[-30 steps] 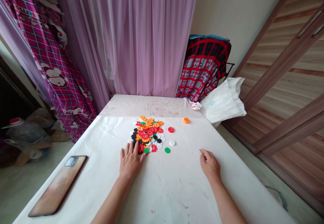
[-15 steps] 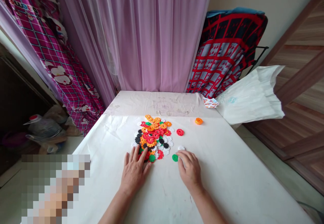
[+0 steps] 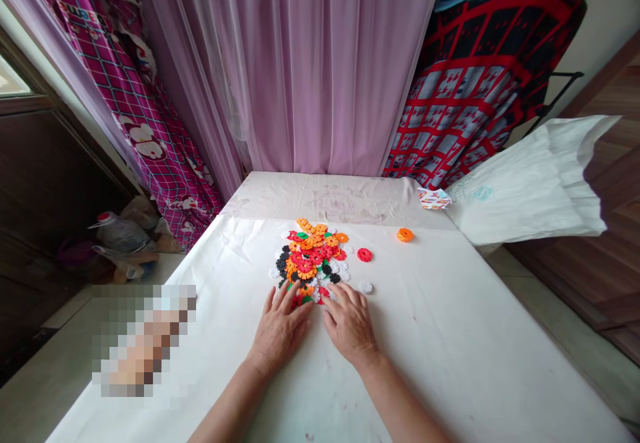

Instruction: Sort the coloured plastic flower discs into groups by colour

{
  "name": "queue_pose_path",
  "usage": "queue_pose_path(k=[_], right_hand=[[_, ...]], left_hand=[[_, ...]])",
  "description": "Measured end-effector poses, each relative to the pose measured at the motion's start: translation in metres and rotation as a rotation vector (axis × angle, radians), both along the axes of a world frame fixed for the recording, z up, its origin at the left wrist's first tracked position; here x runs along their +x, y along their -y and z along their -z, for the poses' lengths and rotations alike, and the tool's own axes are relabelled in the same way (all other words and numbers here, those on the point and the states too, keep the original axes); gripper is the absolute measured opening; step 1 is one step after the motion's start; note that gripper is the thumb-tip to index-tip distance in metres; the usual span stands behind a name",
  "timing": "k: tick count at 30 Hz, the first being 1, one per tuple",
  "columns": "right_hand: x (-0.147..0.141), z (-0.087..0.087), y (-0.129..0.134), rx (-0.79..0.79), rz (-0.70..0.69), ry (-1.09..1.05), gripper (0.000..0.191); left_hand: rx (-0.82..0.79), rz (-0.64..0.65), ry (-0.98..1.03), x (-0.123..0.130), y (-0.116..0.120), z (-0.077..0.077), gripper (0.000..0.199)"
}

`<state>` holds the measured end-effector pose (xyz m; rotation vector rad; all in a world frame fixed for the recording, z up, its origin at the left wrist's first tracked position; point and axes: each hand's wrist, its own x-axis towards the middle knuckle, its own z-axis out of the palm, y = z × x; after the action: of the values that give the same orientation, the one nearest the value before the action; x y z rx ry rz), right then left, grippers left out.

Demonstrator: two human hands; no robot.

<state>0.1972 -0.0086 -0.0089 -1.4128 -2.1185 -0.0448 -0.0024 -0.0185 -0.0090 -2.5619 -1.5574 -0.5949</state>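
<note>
I spread the left hand (image 3: 281,328) and right hand (image 3: 352,324) on a white-covered table (image 3: 320,396), fingers open at the near edge of a multicoloured heap of flower-shaped discs (image 3: 313,256); what lies beneath them, I cannot tell. Farther out: a red disc (image 3: 365,255), orange discs (image 3: 405,235), a purple curtain (image 3: 325,69).

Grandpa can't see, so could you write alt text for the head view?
A person's left hand and right hand are at the near edge of a pile of flower-shaped plastic discs, red, orange, black, white and green, on a white table. Right of the pile lie a red disc, white disc and orange disc.
</note>
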Motion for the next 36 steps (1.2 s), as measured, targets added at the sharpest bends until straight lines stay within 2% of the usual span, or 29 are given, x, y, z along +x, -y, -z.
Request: queue_pose_path(k=[2, 8, 12, 19, 21, 24, 26, 30, 32, 36], right_hand=[[0.001, -0.001, 0.005, 0.008, -0.004, -0.013, 0.017], [0.005, 0.0, 0.012, 0.033, -0.006, -0.057, 0.011], [0.005, 0.0, 0.011, -0.025, -0.019, -0.022, 0.031], [0.003, 0.006, 0.009, -0.028, 0.01, -0.055, 0.03], [0.003, 0.008, 0.007, -0.025, 0.014, -0.071, 0.03], [0.002, 0.007, 0.005, -0.002, 0.009, -0.055, 0.027], [0.002, 0.005, 0.003, 0.031, 0.0, -0.027, 0.02], [0.008, 0.001, 0.0, 0.105, -0.071, 0.024, 0.008], [0.013, 0.0, -0.002, 0.136, -0.08, 0.025, 0.015], [0.02, 0.001, -0.006, 0.162, -0.011, 0.012, 0.022]], left_hand=[[-0.013, 0.0, 0.005, 0.002, 0.002, -0.002, 0.033], [-0.025, -0.112, 0.118, 0.0, 0.002, 0.001, 0.026], [-0.022, -0.168, 0.201, -0.002, -0.001, 0.006, 0.028], [-0.034, -0.205, 0.199, -0.003, -0.002, 0.006, 0.031], [-0.007, -0.176, 0.156, 0.0, -0.001, 0.004, 0.036], [0.028, -0.01, 0.055, 0.006, -0.001, 0.0, 0.043], [0.027, 0.071, 0.01, 0.01, -0.002, -0.001, 0.04], [0.026, -0.011, 0.027, 0.015, -0.007, 0.002, 0.037], [0.019, -0.039, 0.037, 0.017, -0.009, 0.003, 0.037], [0.006, -0.032, 0.041, 0.02, -0.014, 0.002, 0.036]])
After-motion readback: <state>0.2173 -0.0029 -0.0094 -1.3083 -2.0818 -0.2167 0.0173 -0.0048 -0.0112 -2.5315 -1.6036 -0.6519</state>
